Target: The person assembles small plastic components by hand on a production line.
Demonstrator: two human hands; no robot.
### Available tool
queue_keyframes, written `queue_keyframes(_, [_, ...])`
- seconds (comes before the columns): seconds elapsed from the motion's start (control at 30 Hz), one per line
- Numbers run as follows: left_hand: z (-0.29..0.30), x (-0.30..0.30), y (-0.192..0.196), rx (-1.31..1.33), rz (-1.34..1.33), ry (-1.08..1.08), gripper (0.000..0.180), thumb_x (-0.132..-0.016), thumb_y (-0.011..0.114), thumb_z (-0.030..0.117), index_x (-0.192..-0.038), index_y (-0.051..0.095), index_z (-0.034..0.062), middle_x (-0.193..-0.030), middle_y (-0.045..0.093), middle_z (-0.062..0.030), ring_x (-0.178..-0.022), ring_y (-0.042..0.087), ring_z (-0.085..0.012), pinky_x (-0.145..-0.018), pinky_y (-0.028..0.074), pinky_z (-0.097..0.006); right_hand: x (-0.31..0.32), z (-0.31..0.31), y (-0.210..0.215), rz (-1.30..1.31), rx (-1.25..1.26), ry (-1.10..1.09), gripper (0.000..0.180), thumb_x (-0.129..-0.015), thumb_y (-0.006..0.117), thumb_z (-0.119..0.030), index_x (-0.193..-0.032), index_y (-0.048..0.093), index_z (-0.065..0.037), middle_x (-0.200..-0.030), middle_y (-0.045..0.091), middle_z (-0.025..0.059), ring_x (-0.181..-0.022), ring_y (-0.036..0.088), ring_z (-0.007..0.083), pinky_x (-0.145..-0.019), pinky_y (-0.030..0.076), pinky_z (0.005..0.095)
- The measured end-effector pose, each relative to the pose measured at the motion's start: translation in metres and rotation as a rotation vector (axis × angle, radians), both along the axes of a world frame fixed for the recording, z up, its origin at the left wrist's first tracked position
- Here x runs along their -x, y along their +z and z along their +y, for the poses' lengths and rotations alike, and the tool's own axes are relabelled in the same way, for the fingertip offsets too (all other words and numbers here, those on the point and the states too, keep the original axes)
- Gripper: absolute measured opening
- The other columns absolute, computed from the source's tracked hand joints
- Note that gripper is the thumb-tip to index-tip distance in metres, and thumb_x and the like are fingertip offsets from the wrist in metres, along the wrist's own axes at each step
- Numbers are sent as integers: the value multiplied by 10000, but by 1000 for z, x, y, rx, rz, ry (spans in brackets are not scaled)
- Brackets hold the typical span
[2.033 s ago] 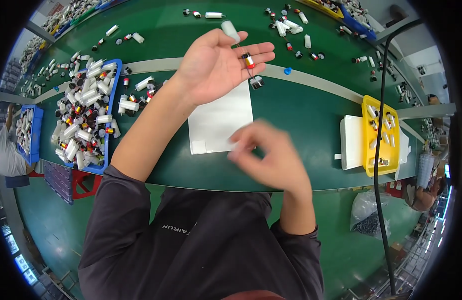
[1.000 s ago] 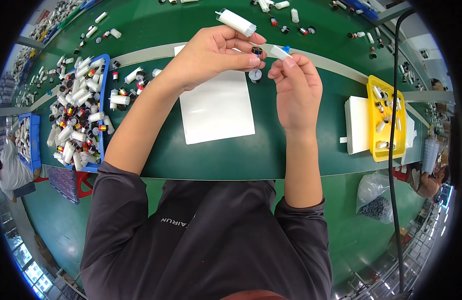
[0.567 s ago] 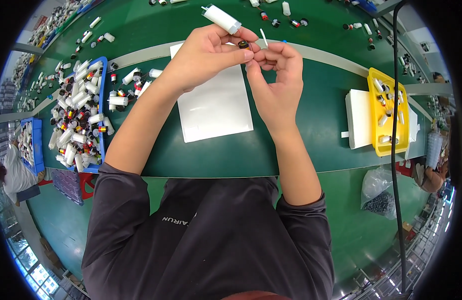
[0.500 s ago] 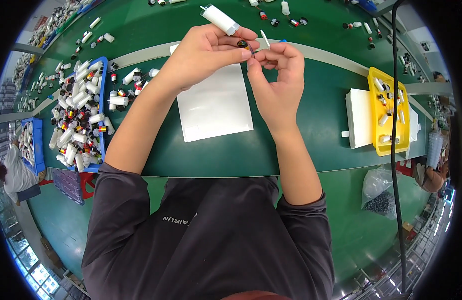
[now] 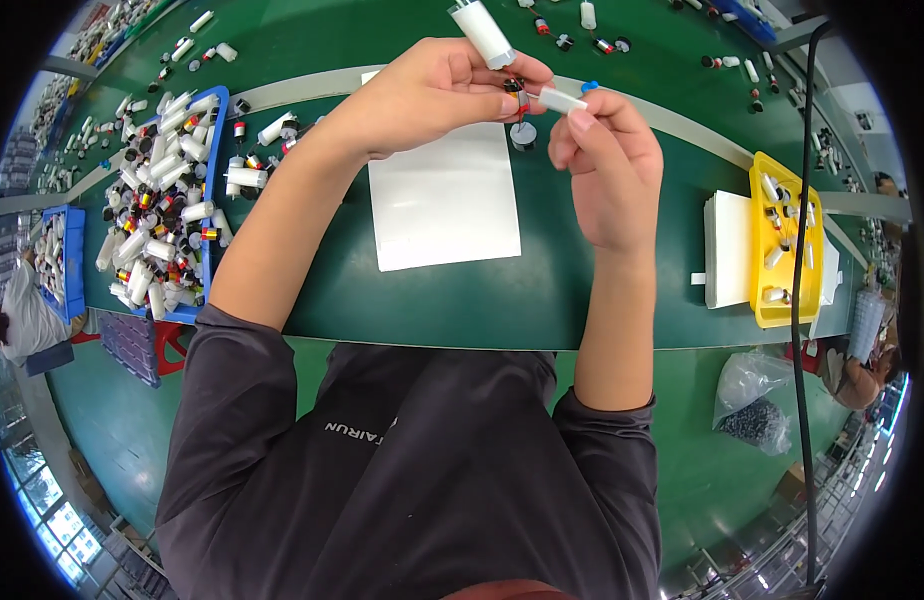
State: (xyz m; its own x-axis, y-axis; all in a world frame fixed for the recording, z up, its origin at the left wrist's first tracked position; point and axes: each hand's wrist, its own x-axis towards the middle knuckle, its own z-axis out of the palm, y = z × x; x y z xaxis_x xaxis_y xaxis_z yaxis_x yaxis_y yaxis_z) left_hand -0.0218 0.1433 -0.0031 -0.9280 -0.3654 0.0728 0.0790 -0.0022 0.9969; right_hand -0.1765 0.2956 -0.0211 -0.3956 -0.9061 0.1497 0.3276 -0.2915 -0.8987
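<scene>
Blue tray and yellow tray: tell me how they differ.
The blue tray lies on the person's left and is heaped with small white cylinders; the yellow tray lies on the right and holds only a few. The blue tray rests straight on the green table; the yellow tray sits partly on a white block. Both are shallow, rectangular and hold the same kind of white pieces.

Green workbench (image 5: 582,300) above a green floor (image 5: 102,420).

One head-worn fisheye view is provided, directed steeply downward and forward from close above the long green-topped workbench (image 5: 582,300). Straight bench edges are bent toward the rim. No second view is supplied.
</scene>
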Motion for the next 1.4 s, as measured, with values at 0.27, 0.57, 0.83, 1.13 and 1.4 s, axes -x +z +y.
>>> queue_keyframes(0.27, [1,4,-6,76,-10,-50,346,-967,587,6,-1309,607,-37,-1184,686,-110,-1088,668,-155,-979,526,-291,2,-8,0,-90,-240,86,103,-915,695,-138,-921,666,-39,-666,540,-43,-574,409,50,-528,295,229])
queue_keyframes(0.57, [8,0,-1,108,-2,-33,364,-954,626,30,-1309,608,-49,-1150,694,-114,-1085,663,-145,-981,533,-292,-17,-10,-3,133,-231,-154,124,-910,728,-111,-928,668,-4,-753,653,-20,-633,511,13,-550,361,179])
queue_keyframes(0.83, [9,0,3,74,-56,-37,383,-966,644,50,-1335,602,-41,-1248,677,-138,-1103,667,-164,-982,534,-293,-17,-9,-5,33,-173,-164,194,-891,759,-117,-999,629,-22,-864,663,8,-786,578,55,-683,423,207])
queue_keyframes(1.13, [-10,-4,8,259,144,143,405,-943,657,11,-1343,602,-19,-1227,700,-152,-1113,675,-189,-969,540,-295,-22,-5,-15,487,-157,-449,245,-858,778,-144,-1017,616,-51,-888,604,6,-713,504,92,-665,442,275])
queue_keyframes(1.4, [-167,-70,-1,1176,-819,437,514,-869,733,149,-1365,609,94,-1157,717,-151,-868,726,-213,-830,557,-293,-106,32,-36,1435,-129,152,156,-736,642,-21,-891,634,0,-866,597,109,-755,634,261,-653,544,374])
